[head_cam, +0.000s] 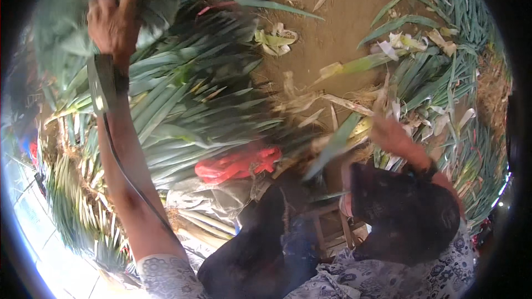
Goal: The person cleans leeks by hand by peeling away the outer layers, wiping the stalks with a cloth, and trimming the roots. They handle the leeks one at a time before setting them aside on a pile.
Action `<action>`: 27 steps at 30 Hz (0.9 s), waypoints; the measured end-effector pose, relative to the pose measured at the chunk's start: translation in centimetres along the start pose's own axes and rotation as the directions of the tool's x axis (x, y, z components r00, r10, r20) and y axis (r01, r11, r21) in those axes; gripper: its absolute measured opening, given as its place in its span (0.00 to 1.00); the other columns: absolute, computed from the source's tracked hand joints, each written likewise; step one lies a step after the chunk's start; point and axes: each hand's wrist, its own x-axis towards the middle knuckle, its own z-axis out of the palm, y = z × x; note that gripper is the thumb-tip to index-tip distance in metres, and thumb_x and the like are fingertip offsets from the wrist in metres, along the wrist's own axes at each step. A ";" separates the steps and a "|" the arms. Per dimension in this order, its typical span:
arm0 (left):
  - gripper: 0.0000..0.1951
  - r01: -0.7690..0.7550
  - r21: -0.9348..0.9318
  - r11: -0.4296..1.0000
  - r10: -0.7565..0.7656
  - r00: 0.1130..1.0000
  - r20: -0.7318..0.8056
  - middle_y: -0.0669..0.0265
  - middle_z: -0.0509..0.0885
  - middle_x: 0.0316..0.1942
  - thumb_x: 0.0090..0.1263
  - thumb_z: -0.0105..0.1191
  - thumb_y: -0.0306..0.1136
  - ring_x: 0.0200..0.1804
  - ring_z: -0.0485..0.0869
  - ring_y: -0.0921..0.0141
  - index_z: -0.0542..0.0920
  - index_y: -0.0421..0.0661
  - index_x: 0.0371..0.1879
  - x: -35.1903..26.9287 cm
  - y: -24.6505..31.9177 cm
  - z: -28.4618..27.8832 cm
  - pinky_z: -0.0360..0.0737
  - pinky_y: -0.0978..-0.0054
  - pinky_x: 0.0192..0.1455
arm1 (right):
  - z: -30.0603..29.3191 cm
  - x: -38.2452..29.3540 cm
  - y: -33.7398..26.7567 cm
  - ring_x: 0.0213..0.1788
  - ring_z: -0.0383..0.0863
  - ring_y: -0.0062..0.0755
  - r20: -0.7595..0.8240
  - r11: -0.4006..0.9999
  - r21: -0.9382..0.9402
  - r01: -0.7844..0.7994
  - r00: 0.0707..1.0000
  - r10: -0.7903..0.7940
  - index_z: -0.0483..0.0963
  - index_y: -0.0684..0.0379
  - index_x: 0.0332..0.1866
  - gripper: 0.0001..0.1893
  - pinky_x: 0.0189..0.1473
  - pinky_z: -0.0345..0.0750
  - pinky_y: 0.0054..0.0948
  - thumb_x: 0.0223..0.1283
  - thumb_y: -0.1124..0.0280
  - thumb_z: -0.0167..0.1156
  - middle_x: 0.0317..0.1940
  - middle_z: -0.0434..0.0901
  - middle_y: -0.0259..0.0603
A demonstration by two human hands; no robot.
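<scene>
My left hand (114, 29) reaches out at the upper left over long green onion leaves (166, 87). Its fingers are blurred against more green leaves, and whether they grip any is unclear. A dark device (100, 83) with a cable is strapped to that wrist. To the right, my right hand (395, 139) is low among loose husks and stalks, with a dark band at its wrist. A yellowish stalk and a broad green leaf (332, 147) lie against or just beside its fingers. Blur hides whether it holds them.
A red plastic bag (239, 164) lies on pale sacking (208, 195) before my dark-clothed knee (257, 236). Peeled husks (276, 41) litter the brown earth floor (341, 12). Onion heaps (469, 20) line the right side; pale-stemmed onions (75, 199) lie at the left. A wooden frame (341, 228) stands beneath me.
</scene>
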 end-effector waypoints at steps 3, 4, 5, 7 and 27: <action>0.26 -0.082 0.082 0.993 0.065 0.980 0.190 0.59 0.68 0.63 0.62 0.53 0.30 0.54 0.74 0.53 0.70 0.64 0.61 -1.3 1.4 6.7 0.77 0.57 0.48 | 5.1 -2.3 0.2 0.37 0.80 0.54 0.098 0.961 0.267 0.075 0.990 -0.104 0.72 0.62 0.44 0.14 0.41 0.75 0.46 0.57 0.64 0.55 0.35 0.78 0.56; 0.25 -0.129 0.131 0.983 0.091 0.961 0.261 0.60 0.66 0.65 0.64 0.51 0.31 0.58 0.72 0.54 0.69 0.64 0.62 -2.9 2.0 8.7 0.78 0.56 0.49 | 5.5 -2.5 0.0 0.38 0.80 0.54 0.194 0.946 0.311 0.091 0.968 -0.157 0.72 0.61 0.43 0.13 0.41 0.75 0.44 0.57 0.65 0.57 0.33 0.79 0.53; 0.24 -0.017 0.063 0.998 -0.012 0.905 0.424 0.61 0.64 0.67 0.65 0.49 0.32 0.62 0.70 0.54 0.69 0.63 0.62 -5.2 3.0 10.2 0.78 0.57 0.52 | 6.0 -2.6 -0.1 0.38 0.79 0.53 0.283 0.929 0.356 0.105 0.935 -0.215 0.73 0.60 0.43 0.12 0.42 0.75 0.41 0.57 0.66 0.58 0.32 0.79 0.50; 0.22 0.084 0.045 0.995 -0.095 0.843 0.530 0.63 0.70 0.64 0.67 0.48 0.34 0.62 0.72 0.56 0.69 0.57 0.62 -9.7 2.6 13.6 0.80 0.61 0.53 | 6.8 -2.6 0.4 0.37 0.80 0.50 0.208 0.930 0.362 0.063 0.967 -0.146 0.73 0.61 0.42 0.11 0.41 0.75 0.40 0.57 0.68 0.58 0.31 0.80 0.50; 0.16 0.301 0.228 0.926 -0.374 0.654 0.657 0.54 0.79 0.52 0.64 0.51 0.38 0.50 0.80 0.57 0.78 0.47 0.48 -10.6 -2.1 13.0 0.78 0.63 0.52 | 7.9 -2.9 1.2 0.40 0.79 0.58 0.195 0.895 0.421 -0.149 0.978 0.072 0.73 0.60 0.42 0.12 0.43 0.76 0.43 0.59 0.64 0.54 0.36 0.78 0.53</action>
